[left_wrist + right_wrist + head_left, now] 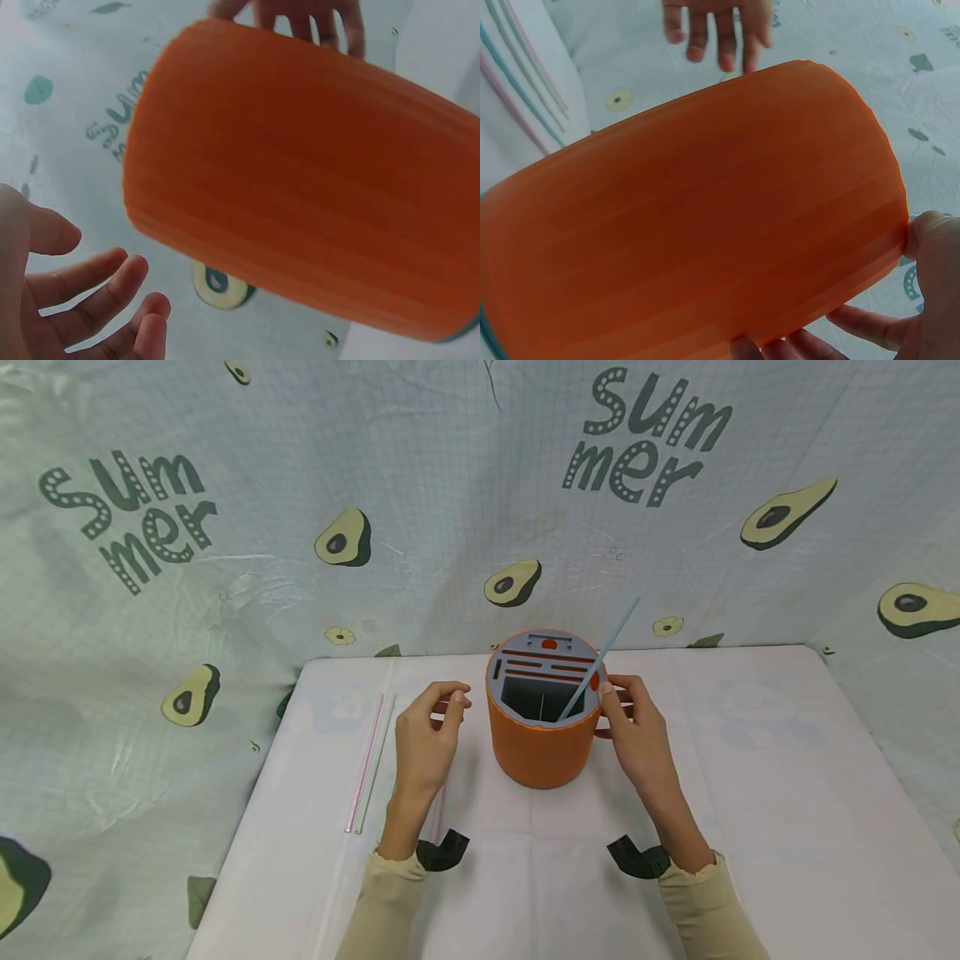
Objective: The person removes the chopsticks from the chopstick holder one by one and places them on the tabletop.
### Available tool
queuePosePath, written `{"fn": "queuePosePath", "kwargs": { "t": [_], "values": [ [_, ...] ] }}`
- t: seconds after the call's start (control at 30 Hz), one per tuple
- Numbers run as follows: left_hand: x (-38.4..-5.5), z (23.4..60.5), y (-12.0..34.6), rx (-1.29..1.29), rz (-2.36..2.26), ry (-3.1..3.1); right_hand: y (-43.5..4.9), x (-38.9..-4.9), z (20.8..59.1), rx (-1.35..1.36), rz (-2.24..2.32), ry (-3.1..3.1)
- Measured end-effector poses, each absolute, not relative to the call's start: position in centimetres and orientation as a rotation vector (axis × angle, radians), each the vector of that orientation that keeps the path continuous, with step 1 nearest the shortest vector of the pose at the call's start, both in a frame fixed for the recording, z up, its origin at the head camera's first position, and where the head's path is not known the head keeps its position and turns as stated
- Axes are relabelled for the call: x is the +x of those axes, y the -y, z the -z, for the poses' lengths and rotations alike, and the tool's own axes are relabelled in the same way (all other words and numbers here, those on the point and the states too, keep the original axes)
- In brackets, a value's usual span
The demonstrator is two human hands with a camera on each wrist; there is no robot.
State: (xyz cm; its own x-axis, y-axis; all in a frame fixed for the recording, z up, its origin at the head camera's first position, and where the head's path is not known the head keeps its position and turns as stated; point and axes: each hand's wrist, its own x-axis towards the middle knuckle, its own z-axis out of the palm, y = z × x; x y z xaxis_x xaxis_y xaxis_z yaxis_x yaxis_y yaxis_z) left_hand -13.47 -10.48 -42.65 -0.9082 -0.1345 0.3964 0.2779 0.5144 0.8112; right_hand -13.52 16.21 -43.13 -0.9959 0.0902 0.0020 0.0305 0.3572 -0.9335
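Note:
A round orange desk organizer (542, 752) with a grey slotted top stands upright on the table. A light-blue straw (611, 639) leans out of its open front compartment, tilted to the right. My right hand (637, 727) holds the organizer's right side, thumb at the rim and fingers against the wall, as the right wrist view shows. To the left of the organizer my left hand (429, 735) is raised, fingers loosely bent, apart from it and holding nothing. In the left wrist view the orange wall hides the top and the straw.
A pink straw (366, 764) and a pale green straw (377, 764) lie left of my left hand. Another pink straw (438, 814) lies partly hidden by my left wrist. Behind the white table (750, 827) hangs a sheet (435, 468) printed with avocados.

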Motion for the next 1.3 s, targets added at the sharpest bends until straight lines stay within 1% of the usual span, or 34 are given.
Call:
{"fn": "queuePosePath", "kwargs": {
  "t": [0.27,0.63,0.8,1.0,1.3],
  "values": [
    [-13.5,40.5,8.6,-0.342,1.451,2.240,-16.2,-13.5,43.1,-0.112,-1.751,2.540],
    [-14.6,38.9,6.0,-0.597,1.539,2.161,-16.2,-13.4,43.2,-0.110,-1.751,2.538],
    [-15.0,38.6,4.7,-0.681,1.562,2.218,-16.2,-13.5,43.2,-0.111,-1.752,2.537],
    [-15.4,38.6,3.3,-0.746,1.403,2.375,-16.3,-13.6,43.3,-0.090,-1.740,2.526],
    [-15.5,38.1,2.0,-0.795,0.975,2.541,-16.3,-13.6,43.4,-0.078,-1.746,2.513]
  ]
}}
